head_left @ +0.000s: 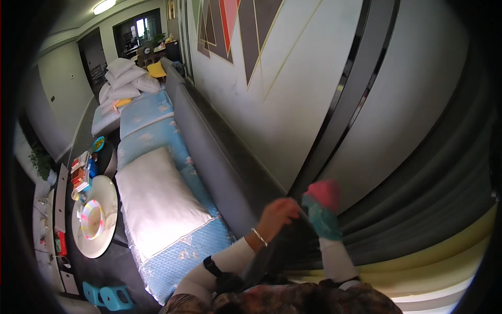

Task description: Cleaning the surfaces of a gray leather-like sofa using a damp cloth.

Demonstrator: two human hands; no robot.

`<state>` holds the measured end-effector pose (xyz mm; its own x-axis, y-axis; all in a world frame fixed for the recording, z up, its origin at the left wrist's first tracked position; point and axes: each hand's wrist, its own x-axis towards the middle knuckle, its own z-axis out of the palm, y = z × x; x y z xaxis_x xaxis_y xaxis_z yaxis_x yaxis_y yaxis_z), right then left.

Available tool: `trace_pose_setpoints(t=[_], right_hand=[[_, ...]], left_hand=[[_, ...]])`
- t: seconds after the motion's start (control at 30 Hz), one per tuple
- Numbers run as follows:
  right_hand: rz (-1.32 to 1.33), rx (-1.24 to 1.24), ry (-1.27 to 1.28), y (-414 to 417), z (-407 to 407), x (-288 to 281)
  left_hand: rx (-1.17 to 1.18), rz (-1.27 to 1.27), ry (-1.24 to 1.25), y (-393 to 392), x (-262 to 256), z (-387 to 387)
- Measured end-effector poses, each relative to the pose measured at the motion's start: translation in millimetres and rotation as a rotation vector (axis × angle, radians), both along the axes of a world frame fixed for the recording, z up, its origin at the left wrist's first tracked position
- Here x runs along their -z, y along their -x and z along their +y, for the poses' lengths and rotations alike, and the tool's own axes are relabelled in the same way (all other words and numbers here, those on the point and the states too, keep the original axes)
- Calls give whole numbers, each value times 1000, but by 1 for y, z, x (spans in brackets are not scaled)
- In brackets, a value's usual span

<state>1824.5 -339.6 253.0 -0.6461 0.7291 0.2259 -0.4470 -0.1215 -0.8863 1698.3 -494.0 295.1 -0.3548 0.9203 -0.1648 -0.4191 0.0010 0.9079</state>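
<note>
My right hand, in a teal glove, grips a bunched pink cloth in front of the wall. To its left, apart from it, is my bare left hand with a silver bangle on the wrist. Its fingers are bent and blurred, and whether anything is between them cannot be made out. Below and between the hands runs the dark gap behind the grey sofa back. A dark wall strip rises just above the gloved hand.
A white pillow lies on the blue quilted sofa cover, with more pillows piled at the far end. Left stands a round marble-look table holding a striped ring-shaped item. Blue stools stand nearby; dark curtains hang at right.
</note>
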Motion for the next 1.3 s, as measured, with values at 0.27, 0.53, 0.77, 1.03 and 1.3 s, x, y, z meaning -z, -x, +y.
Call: trace_pose_setpoints(t=[0.27, 0.53, 0.77, 1.03, 1.3], right_hand=[[-27, -373, 181, 80, 3, -15], [-312, -275, -1018, 179, 83, 18], [-465, -672, 92, 236, 218, 57], [-519, -240, -320, 290, 283, 84], [-324, -401, 736, 355, 299, 37]], left_hand=[[-381, -443, -233, 65, 60, 63], [-213, 328, -212, 123, 194, 141], [-544, 172, 10, 144, 164, 249], [-525, 1351, 557, 194, 138, 348], [-592, 1358, 893, 202, 216, 370]])
